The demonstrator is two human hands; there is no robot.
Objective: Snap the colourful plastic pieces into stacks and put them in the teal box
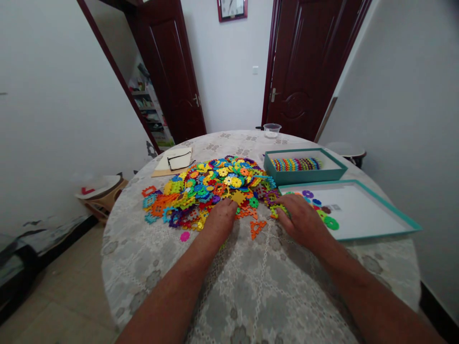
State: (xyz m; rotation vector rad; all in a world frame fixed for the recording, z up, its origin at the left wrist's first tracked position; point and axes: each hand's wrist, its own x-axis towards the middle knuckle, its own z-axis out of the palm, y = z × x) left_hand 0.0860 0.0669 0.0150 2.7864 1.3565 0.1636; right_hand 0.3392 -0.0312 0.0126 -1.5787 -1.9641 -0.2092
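Pieces (201, 188) heaped beyond the left hand (221, 217) and leftward — its fingers curled at the near edge, any hold hidden. Orange triangle (255, 230) between the hands. Right hand (301, 220) half open, thumb and fingers at a yellow-green piece (274, 209) — can't tell if gripped. Lid (366, 210) to its right, box (304, 177) beyond.

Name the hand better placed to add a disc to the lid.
Right, most likely: the right hand is beside the lid, where several discs lie, while the left hand is farther off, at the front of the pile.
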